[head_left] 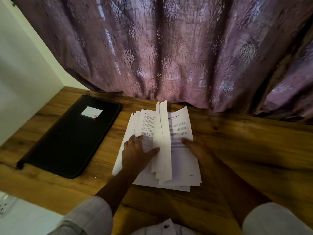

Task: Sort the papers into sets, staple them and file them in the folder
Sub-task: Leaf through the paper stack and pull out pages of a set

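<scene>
A pile of printed white papers [184, 168] lies on the wooden table [254, 141], split like an open book. Several sheets [162, 133] stand on edge in the middle. My left hand [137, 153] lies on the left part of the pile, fingers spread, thumb against the upright sheets. My right hand [196, 148] rests on the right part, its thumb on a page with a bold heading. A black zipped folder [67, 141] with a small white label [91, 112] lies shut to the left of the papers. No stapler is in view.
A purple patterned curtain [169, 48] hangs along the back edge of the table. A white wall [20, 78] bounds the left side. A white socket strip [5, 204] shows at the lower left, below the table's front edge.
</scene>
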